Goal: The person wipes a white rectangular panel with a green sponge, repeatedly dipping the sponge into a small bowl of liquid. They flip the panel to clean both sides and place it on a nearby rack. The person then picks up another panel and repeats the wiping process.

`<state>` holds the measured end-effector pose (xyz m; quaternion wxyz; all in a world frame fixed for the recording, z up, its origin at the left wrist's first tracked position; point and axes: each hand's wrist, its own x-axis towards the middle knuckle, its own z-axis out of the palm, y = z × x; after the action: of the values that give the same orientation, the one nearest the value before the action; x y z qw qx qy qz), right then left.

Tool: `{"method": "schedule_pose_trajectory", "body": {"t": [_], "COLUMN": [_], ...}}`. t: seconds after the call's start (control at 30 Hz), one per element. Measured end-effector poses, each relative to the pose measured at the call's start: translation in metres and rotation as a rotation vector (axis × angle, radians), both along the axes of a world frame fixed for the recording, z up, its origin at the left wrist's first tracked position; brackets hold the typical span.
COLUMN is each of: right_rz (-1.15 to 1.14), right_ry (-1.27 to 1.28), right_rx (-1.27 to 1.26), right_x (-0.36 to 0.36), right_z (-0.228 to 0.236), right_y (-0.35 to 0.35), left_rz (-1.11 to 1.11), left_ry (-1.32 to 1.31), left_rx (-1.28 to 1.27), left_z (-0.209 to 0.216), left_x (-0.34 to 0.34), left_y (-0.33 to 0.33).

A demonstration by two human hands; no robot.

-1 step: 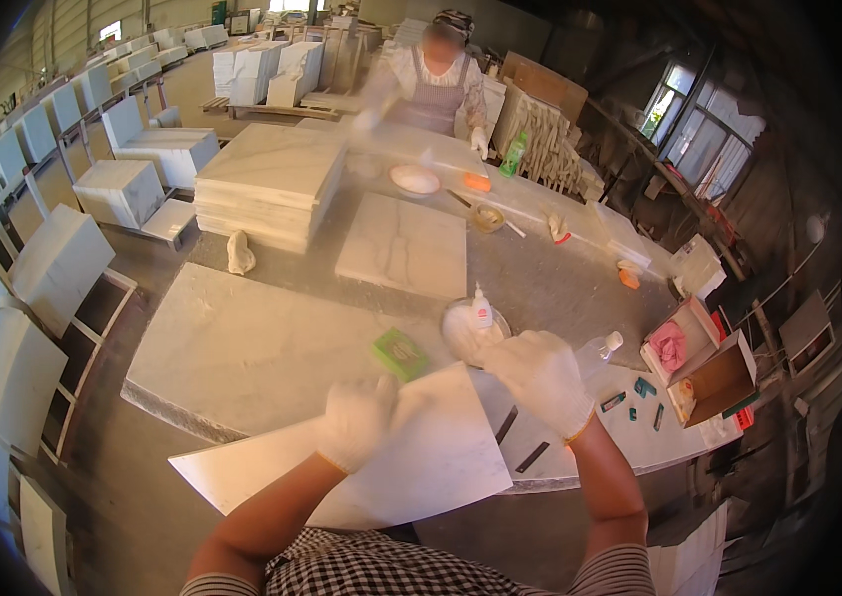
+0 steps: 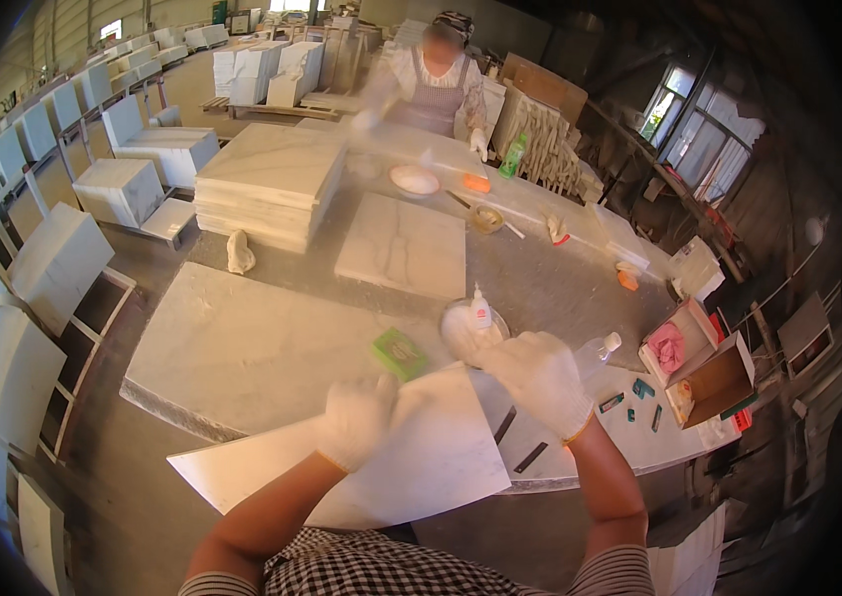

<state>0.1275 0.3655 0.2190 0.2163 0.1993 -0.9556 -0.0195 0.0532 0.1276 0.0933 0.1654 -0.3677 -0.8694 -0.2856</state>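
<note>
A white marble slab [image 2: 421, 457] lies tilted in front of me, its near edge over the front of the worktable. My left hand [image 2: 358, 422], in a white knit glove, is curled closed over the slab's left part; whatever it may hold is hidden. My right hand [image 2: 538, 379], also gloved, bends with fingers drawn together at the near rim of a round bowl [image 2: 458, 341] with white contents. What those fingers grip, if anything, I cannot make out. A white squeeze bottle [image 2: 481, 308] with a pointed nozzle stands at the bowl. Beside the slab's far edge sits a green box [image 2: 399, 353].
Dark flat strips [image 2: 531, 458], small teal pieces [image 2: 643, 387], a clear bottle [image 2: 600, 350] and an open carton [image 2: 714, 382] lie to the right. Stacked marble slabs [image 2: 267, 179] stand far left. Across the table works another person [image 2: 431, 84] in white gloves.
</note>
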Motion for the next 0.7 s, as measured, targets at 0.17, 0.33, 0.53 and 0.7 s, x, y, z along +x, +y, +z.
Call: {"method": "schedule_pose_trajectory", "body": {"t": [0.17, 0.33, 0.53, 0.7], "right_rz": [0.029, 0.002, 0.058, 0.05], "right_ry": [0.014, -0.116, -0.229, -0.242], "right_rx": [0.029, 0.181, 0.203, 0.2], "right_x": [0.001, -0.006, -0.014, -0.016], "right_z": [0.002, 0.009, 0.018, 0.017], "right_y": [-0.001, 0.002, 0.001, 0.004], "left_rz": [0.014, -0.046, -0.071, -0.072], "left_ry": [-0.097, -0.231, -0.301, -0.299], "left_rx": [0.088, 0.037, 0.18, 0.206], "left_z": [0.002, 0.011, 0.012, 0.009], "left_x": [0.0, -0.001, -0.002, -0.003], "left_y": [0.011, 0.022, 0.023, 0.029]}}
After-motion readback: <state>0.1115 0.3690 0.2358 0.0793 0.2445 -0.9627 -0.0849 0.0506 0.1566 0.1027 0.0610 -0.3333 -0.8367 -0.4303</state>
